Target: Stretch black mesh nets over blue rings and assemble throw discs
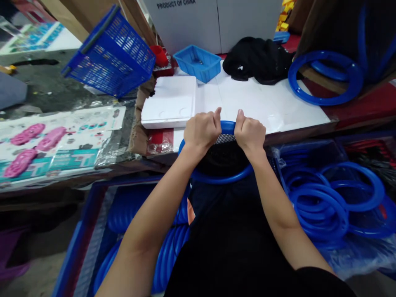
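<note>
A blue plastic ring (220, 178) is held against my body at the front edge of the white worktop (262, 103). Black mesh netting (224, 154) fills the ring, with a lighter strip of mesh showing near its top. My left hand (201, 132) grips the ring's upper rim on the left, thumb raised. My right hand (250, 133) grips the same rim on the right, thumb up too. The two hands are close together, with a short stretch of blue rim (228, 125) between them.
Several loose blue rings (328, 198) lie in a bin at the right; stacked rings (168, 251) fill a crate at lower left. On the worktop are a white foam block (170, 101), a small blue tray (197, 62), black cloth (256, 57) and a large blue ring (324, 76). A blue basket (111, 53) tilts at left above printed sheets (55, 140).
</note>
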{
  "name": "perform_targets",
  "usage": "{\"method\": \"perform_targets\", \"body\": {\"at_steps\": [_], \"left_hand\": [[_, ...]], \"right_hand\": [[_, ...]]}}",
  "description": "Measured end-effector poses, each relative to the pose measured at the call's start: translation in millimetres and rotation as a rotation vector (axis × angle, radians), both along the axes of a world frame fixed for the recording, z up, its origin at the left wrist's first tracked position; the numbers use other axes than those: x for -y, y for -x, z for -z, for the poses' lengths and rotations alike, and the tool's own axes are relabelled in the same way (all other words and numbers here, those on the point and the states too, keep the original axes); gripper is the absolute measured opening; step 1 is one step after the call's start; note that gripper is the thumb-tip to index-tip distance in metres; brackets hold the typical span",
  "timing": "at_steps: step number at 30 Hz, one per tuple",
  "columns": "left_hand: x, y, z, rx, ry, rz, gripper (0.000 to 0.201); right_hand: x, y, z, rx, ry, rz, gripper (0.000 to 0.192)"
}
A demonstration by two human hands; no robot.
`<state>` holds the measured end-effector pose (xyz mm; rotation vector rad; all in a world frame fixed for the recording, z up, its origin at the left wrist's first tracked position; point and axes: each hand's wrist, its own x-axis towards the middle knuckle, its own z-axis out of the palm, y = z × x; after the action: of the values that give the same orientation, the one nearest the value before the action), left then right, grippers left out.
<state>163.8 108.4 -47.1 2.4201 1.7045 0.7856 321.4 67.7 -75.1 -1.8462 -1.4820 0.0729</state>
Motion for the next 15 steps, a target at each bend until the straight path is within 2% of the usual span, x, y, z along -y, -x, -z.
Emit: {"method": "perform_targets", "body": {"at_steps": [4, 7, 10, 12, 15], "left_hand": [[5, 32, 6.5, 0.018, -0.075, -0.051, 0.064], [6, 47, 19.7, 0.076, -0.133, -0.111, 0.063], [9, 41, 24.0, 0.117, -0.158, -0.104, 0.063], [19, 34, 13.8, 0.148, -0.182, -0.021, 0.063], [46, 39, -12.4, 0.256, -0.123, 0.273, 0.045]], "right_hand": [[34, -11, 13.1, -0.173, 0.02, -0.066, 0.066], [57, -23, 42.3, -0.324, 0.072, 0.015, 0.065], [67, -30, 70.6, -0.442, -0.036, 0.118, 0.065], [71, -37, 82.1, -0.491, -0.118, 0.161, 0.063], [79, -52, 91.9, -0.574, -0.199, 0.171, 0.062]]}}
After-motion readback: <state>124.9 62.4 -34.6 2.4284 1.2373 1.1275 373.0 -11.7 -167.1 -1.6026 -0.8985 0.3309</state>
